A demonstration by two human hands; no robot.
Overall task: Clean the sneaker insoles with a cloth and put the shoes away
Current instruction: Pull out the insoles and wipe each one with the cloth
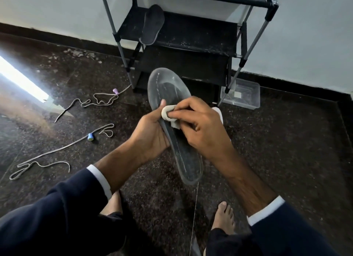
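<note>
A long grey insole (168, 87) with a stitched line is held in front of me, toe end pointing away. My left hand (150, 135) grips its left edge at the middle, thumb on top. My right hand (198, 126) presses a small whitish cloth (168, 113) against the insole's middle. A second dark insole (152, 24) lies on a shelf of the black shoe rack (191, 38) against the wall. A white sneaker (218, 112) shows only as a sliver behind my right hand.
Two grey laces (97, 101) with small coloured caps lie loose on the dark speckled floor at the left. A clear plastic box (242, 95) sits by the rack's right leg. My bare feet (223, 217) are below. Bright light falls at the far left.
</note>
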